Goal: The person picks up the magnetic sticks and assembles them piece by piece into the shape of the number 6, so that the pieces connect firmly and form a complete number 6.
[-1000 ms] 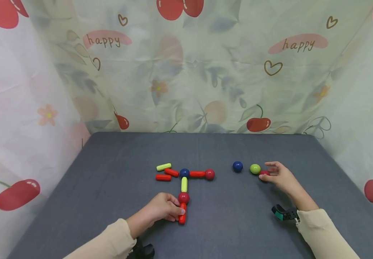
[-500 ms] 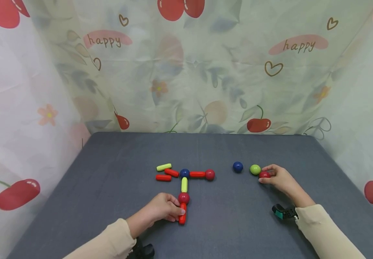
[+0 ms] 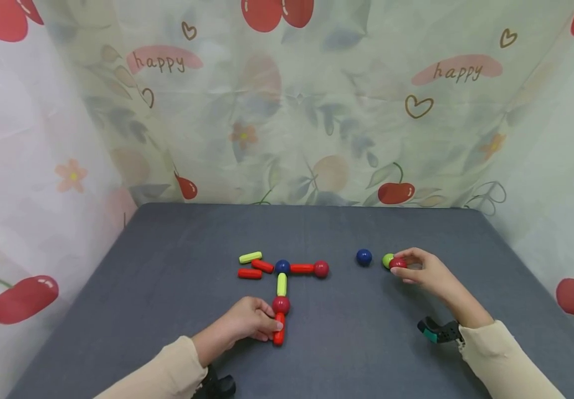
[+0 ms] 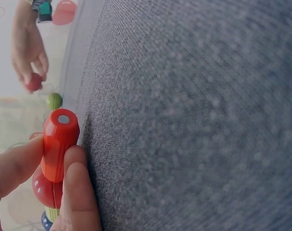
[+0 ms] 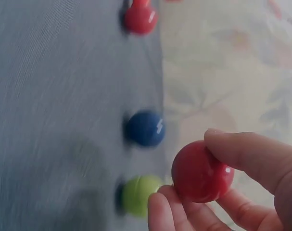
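Note:
My left hand [image 3: 249, 320] pinches a red stick [image 4: 58, 144] between thumb and fingers, low at the table. That stick's far end meets a red ball [image 3: 281, 305], from which a yellow-green stick [image 3: 281, 285] runs up to a blue ball [image 3: 282, 267]. From there another red stick [image 3: 301, 269] leads right to a second red ball [image 3: 321, 269]. A round pale spot shows on the held stick's end in the left wrist view. With thumb and fingertips my right hand [image 3: 425, 271] holds a loose red ball [image 5: 202, 171] raised off the table, partly overlapping a green ball [image 3: 387, 260].
Left of the joined pieces lie a yellow-green stick [image 3: 250, 257] and two red sticks, one [image 3: 262, 266] with its end close to the blue ball. A loose blue ball [image 3: 364, 257] sits left of the green one. A patterned curtain [image 3: 307, 138] stands behind the table [image 3: 177, 238].
My right hand has closed its fingers on the red ball beside the green one and lifted it, moving slightly left. The left hand keeps its grip in place.

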`<move>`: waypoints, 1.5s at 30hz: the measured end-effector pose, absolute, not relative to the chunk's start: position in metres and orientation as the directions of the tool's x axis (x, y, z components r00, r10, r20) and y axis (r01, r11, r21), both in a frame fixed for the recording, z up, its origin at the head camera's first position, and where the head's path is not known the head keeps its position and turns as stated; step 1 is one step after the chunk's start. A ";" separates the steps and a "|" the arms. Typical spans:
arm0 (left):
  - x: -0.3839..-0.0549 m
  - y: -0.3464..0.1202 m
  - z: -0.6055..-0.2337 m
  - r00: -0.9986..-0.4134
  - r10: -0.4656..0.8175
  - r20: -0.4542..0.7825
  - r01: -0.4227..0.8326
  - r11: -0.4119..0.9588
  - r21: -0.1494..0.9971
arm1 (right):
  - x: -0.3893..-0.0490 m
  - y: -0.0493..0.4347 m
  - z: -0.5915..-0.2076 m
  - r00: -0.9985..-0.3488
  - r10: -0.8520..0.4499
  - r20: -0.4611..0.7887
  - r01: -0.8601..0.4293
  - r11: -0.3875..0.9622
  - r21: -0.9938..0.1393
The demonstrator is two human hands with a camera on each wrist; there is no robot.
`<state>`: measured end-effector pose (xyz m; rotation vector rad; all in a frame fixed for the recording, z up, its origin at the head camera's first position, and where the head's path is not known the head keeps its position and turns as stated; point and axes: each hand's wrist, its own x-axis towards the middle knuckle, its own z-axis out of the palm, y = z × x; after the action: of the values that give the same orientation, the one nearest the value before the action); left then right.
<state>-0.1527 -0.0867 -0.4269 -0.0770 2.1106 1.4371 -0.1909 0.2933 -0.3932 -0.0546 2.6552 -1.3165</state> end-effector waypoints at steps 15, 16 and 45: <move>-0.154 -0.086 -0.428 -0.825 0.261 -0.502 -0.369 0.426 0.826 | -0.163 0.210 -0.380 -0.961 -0.254 -0.108 -0.036 0.505 -0.862; -0.154 -0.086 -0.428 -0.824 0.259 -0.504 -0.370 0.427 0.825 | -0.161 0.204 -0.380 -0.961 -0.255 -0.108 -0.033 0.492 -0.870; -0.154 -0.088 -0.428 -0.835 0.262 -0.485 -0.344 0.439 0.830 | -0.110 0.110 -0.431 -0.781 -0.567 -0.263 0.026 0.391 -0.920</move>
<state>-0.1535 -0.0882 -0.4275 -0.0694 2.1337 1.4145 -0.1101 0.1104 -0.4307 -0.4619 2.1004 -1.4037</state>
